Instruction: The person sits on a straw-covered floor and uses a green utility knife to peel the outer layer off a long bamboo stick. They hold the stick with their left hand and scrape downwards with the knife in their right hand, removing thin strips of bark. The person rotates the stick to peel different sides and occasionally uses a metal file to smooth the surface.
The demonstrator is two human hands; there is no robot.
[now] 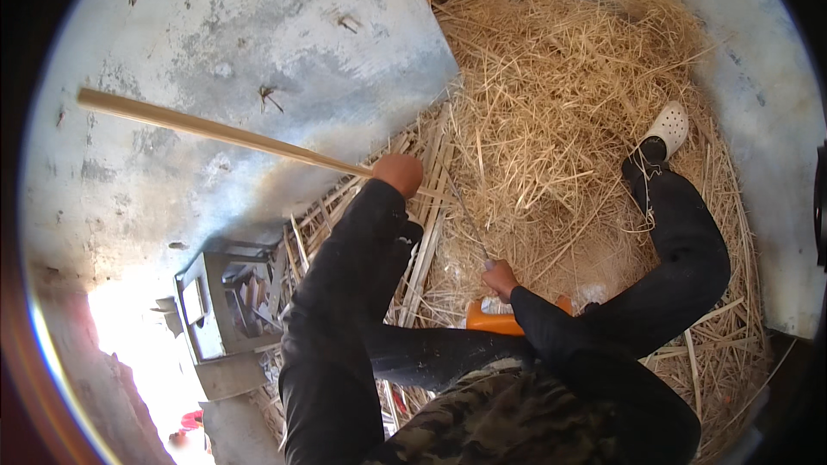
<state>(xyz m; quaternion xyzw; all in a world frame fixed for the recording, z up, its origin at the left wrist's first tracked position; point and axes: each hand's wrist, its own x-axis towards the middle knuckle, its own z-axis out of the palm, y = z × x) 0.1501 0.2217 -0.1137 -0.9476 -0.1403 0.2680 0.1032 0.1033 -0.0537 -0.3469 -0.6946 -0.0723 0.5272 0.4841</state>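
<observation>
My left hand (398,174) is closed round a long, pale bamboo strip (215,132), which slants up and left in front of the wall. A short end of it shows past the hand, over the strips on the floor. In my right hand (500,278) is the handle of a knife with a long, thin blade (465,213), whose tip points up toward the bamboo. The two hands are apart. Below my right hand lies an orange plastic object (495,319), partly hidden by my arm and leg; its kind is unclear.
A heap of straw-like shavings (568,95) fills the far floor, by my foot in a pale clog (668,127). Bamboo strips (424,258) lie along the left wall (258,43). A worn grey cabinet (211,310) stands lower left beside a bright opening (129,344).
</observation>
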